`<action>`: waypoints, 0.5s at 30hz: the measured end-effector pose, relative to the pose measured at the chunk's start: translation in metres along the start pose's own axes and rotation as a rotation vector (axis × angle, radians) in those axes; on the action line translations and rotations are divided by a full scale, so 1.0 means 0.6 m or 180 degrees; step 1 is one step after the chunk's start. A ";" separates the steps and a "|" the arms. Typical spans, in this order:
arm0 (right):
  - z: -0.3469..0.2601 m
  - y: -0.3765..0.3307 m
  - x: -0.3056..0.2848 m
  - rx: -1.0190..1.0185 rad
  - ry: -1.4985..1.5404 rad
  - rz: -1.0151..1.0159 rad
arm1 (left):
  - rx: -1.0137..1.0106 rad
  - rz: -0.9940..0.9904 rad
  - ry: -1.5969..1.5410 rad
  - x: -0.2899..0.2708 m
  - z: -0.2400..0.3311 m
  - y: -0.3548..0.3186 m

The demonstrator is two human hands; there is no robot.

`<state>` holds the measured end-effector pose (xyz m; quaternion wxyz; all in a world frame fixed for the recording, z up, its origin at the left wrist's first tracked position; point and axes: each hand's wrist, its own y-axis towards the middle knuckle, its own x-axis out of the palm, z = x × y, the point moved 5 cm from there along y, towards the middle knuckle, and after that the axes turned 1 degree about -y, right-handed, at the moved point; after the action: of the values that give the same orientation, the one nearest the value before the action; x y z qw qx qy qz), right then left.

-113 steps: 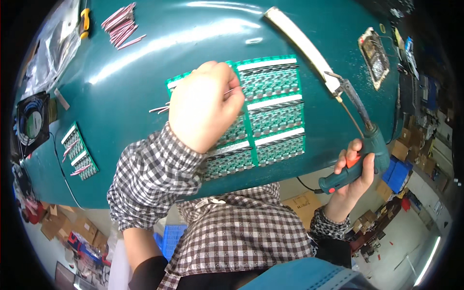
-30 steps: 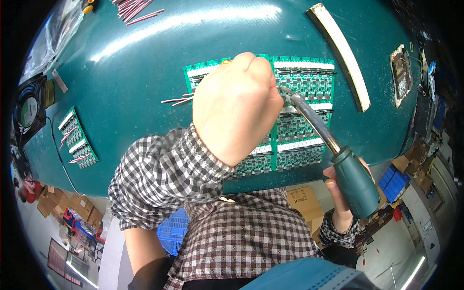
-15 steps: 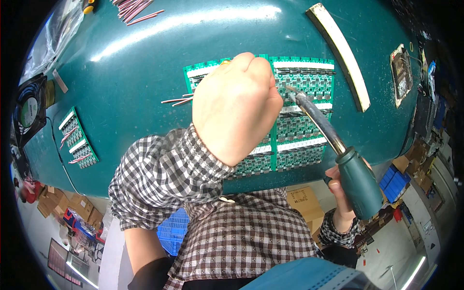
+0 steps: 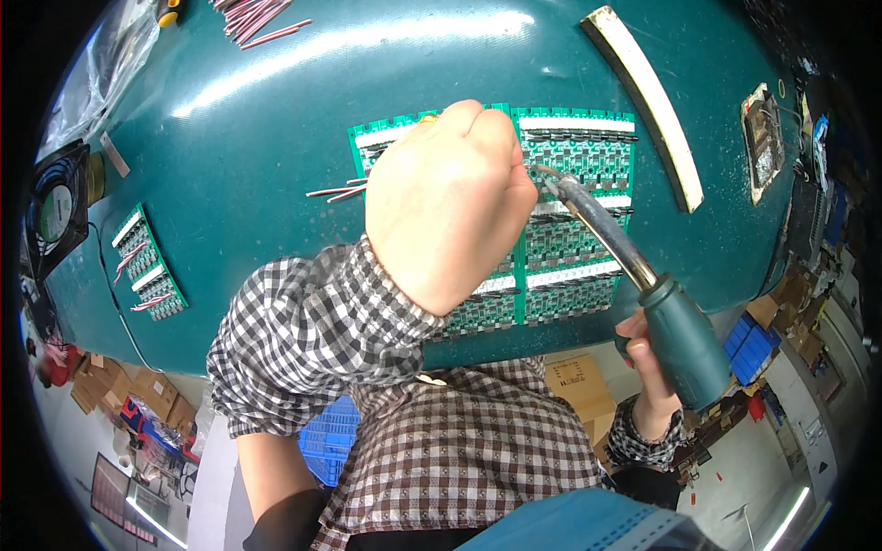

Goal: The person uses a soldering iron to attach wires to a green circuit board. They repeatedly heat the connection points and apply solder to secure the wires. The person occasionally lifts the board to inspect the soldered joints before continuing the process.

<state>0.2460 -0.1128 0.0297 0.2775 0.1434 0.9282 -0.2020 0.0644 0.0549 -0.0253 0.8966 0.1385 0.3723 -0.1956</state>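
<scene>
A panel of green circuit boards [image 4: 577, 241], with rows of white strips and small dark parts, lies on the table in front of me. My left hand [image 4: 450, 202] is closed over its left half, knuckles up, and hides its own fingertips and whatever they hold. Beside that hand, several thin wires [image 4: 336, 192] poke out to the left past the panel's edge. My right hand [image 4: 650, 372] grips a soldering iron [image 4: 685, 344] by its thick green handle. The iron's metal shaft slants up and left, its tip over the boards close to my left hand.
A smaller circuit board piece [image 4: 150, 262] with wires lies left, near a black fan [image 4: 57, 209]. Loose reddish and white wires [image 4: 253, 18] are at the far edge. A curved pale strip [image 4: 643, 106] and a worn tray [image 4: 763, 142] lie on the right of the green table [image 4: 276, 174].
The soldering iron has shifted slightly to the left, its tip now nearer my left hand. My left hand and the boards stay in place.
</scene>
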 end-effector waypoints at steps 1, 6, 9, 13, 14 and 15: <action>0.003 -0.002 -0.001 0.0031 0.0184 0.0074 | -0.0001 0.0000 0.0014 0.000 0.001 0.001; 0.019 -0.005 -0.006 0.0352 0.1756 0.0564 | 0.0116 -0.0083 -0.0112 0.000 0.006 0.001; 0.045 -0.006 -0.015 0.0357 0.2597 0.0353 | 0.0438 0.0172 0.0116 -0.014 0.022 -0.005; 0.061 -0.018 -0.006 0.0468 0.3399 0.0394 | 0.0351 0.0115 -0.0826 -0.040 0.060 -0.022; 0.061 -0.022 -0.005 0.0444 0.3514 0.0374 | 0.0190 0.0073 -0.1334 -0.041 0.067 -0.029; 0.061 -0.026 -0.004 0.0353 0.3576 0.0256 | -0.0372 -0.0392 -0.2086 -0.028 0.068 -0.037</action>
<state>0.2590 -0.1434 0.0079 -0.2596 0.2785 0.9151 -0.1324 0.0686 0.0236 0.0125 0.9616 -0.0062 0.0826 -0.2618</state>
